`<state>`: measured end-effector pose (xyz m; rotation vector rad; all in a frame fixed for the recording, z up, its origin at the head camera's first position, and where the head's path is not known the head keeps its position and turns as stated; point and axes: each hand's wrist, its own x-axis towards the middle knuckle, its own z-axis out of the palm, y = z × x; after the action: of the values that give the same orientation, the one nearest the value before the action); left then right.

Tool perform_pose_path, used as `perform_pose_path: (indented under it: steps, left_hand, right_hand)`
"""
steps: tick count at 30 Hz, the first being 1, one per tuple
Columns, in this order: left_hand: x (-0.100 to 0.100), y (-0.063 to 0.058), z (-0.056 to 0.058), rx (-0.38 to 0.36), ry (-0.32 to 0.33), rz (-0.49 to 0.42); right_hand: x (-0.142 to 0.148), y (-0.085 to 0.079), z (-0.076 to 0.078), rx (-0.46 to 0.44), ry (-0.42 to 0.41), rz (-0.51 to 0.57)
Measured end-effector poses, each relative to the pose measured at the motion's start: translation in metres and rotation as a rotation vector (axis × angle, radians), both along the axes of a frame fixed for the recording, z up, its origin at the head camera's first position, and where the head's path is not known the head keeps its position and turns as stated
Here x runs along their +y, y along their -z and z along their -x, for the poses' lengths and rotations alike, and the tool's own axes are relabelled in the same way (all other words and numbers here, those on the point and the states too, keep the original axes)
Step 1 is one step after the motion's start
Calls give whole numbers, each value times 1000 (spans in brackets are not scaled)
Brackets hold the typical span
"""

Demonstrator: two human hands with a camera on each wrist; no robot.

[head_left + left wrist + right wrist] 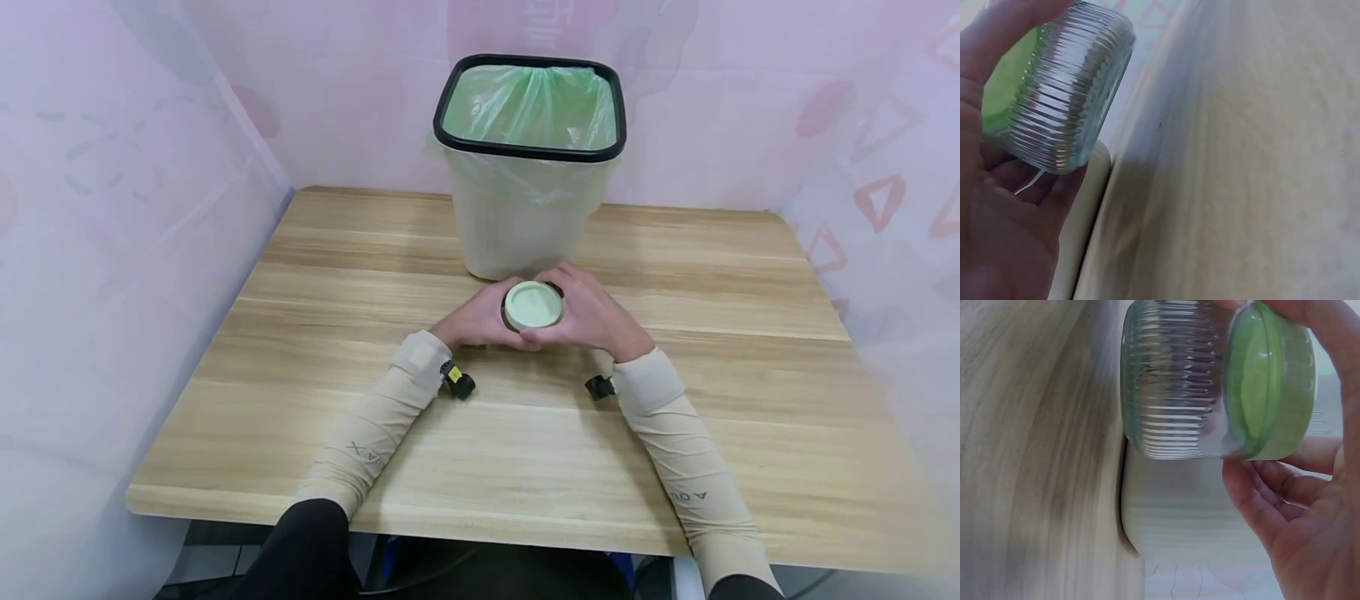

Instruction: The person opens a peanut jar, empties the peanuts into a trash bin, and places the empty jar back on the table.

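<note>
A small clear glass jar (1169, 381) with ribbed sides is held close over the table, its pale green lid (533, 305) on and facing up. My left hand (483, 318) curves around one side of it, and my right hand (591, 313) grips the other. Near the lid's front edge the two thumbs meet. In the left wrist view the jar's ribbed wall (1063, 94) shows, with the left fingers behind and below it. Fingers of the right hand (1310, 512) wrap the lid end in the right wrist view.
Right behind the hands stands a white waste bin (525, 217) with a black rim (528, 152) and a green plastic liner (540, 100). The wooden table (517, 467) meets patterned cloth walls (360, 108) at the back and sides.
</note>
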<state>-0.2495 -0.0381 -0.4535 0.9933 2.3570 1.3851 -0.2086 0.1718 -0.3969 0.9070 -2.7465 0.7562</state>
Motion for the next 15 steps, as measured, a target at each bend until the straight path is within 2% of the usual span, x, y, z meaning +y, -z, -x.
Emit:
perform_pose_path:
  steps: [5, 15]
  left_hand:
    - [-1, -4, -2, 4, -3, -21]
    - [1, -13, -8, -44, 49, -139]
  right_hand:
    - [0, -3, -1, 20, -14, 26]
    - [-1, -16, -8, 63, -22, 98]
